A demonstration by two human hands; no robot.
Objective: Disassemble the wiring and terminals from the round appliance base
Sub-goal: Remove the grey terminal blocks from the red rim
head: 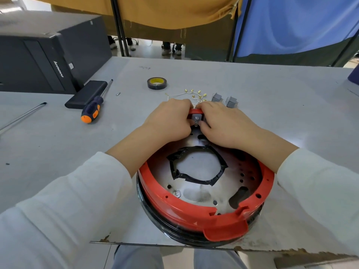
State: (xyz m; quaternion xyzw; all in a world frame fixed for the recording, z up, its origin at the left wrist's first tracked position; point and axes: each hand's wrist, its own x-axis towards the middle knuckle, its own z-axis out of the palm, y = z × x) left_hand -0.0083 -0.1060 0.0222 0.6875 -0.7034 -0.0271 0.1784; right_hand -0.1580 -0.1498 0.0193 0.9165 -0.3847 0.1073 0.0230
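Note:
The round appliance base [194,216] has a red rim, a black outer ring and a metal plate with a tape-lined hole. It lies at the table's near edge. My left hand [169,121] and my right hand [223,125] meet at its far rim, both pinching a small grey switch block [196,119] with metal terminals set in the red rim. Loose white wires with brass terminals [194,94] lie on the table just beyond my hands. Beside them sit two grey switch blocks [223,100].
A roll of black tape [157,83] lies further back. An orange-and-purple screwdriver [93,109], a black power bank [85,94], a small screw [118,93] and a metal rod [21,117] lie at the left. A black computer case [38,61] stands far left.

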